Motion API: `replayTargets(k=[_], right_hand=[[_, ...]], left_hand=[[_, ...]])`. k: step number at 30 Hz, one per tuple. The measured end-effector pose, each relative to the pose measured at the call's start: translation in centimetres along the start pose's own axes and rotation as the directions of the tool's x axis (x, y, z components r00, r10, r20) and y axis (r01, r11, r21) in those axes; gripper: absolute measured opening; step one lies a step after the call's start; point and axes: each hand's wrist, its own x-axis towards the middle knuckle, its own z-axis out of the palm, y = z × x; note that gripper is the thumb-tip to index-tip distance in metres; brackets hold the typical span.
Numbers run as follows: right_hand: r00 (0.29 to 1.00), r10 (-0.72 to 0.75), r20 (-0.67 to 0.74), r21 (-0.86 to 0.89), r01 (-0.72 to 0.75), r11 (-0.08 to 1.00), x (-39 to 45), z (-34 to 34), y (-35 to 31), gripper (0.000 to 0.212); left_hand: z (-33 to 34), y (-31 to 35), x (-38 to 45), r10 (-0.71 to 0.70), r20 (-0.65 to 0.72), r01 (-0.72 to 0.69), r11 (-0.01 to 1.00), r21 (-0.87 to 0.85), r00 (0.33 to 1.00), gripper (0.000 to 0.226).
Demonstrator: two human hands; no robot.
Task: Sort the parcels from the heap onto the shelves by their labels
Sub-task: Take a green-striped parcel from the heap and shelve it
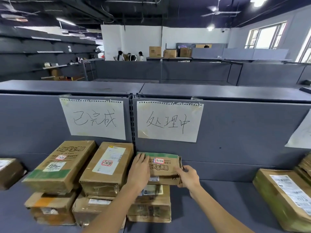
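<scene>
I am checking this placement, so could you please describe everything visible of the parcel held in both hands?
The parcel is a worn, creased brown cardboard box with a green strip along its far edge, dark printed characters and a small red-bordered sticker on top. It lies flat on another box, under the right-hand paper sign. The left hand rests on its left side; the right hand grips its right near corner.

A large room is closed off at the far end by a white wall (143,39). The ceiling (151,9) is painted dark and is crossed by pipes; a ceiling fan (217,11) and round lamps (210,28) are hung from it. Daylight is let in through windows (265,35) on the right. Dark wall shelving (42,46) is mounted along the left side. The middle of the room is divided by grey partition panels (193,71), and cardboard boxes (155,51) are stacked at the back.
</scene>
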Motion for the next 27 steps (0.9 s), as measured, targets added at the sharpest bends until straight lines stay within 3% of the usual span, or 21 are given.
replayTargets(k=[9, 19, 27], right_hand=[[0.999, 0.03, 0.021, 0.078, -0.031, 0.996, 0.0, -0.2, 0.5, 0.037], [0.992, 0.001, 0.129, 0.093, -0.013, 0.996, -0.3, 0.5, 0.9, 0.03], [0.986, 0.016, 0.163, 0.084, -0.03, 0.996, -0.4, 0.1, 1.0, 0.047]], left_hand=[[-0.1, -0.4, -0.1, -0.034, 0.001, 0.033, 0.994, -0.103, 0.999, 0.047], [-0.4, -0.6, 0.3, -0.067, 0.03, 0.067, 0.998, -0.011, 0.997, 0.057], [-0.5, -0.3, -0.1, -0.07, 0.023, 0.072, 0.994, -0.088, 0.997, 0.061]])
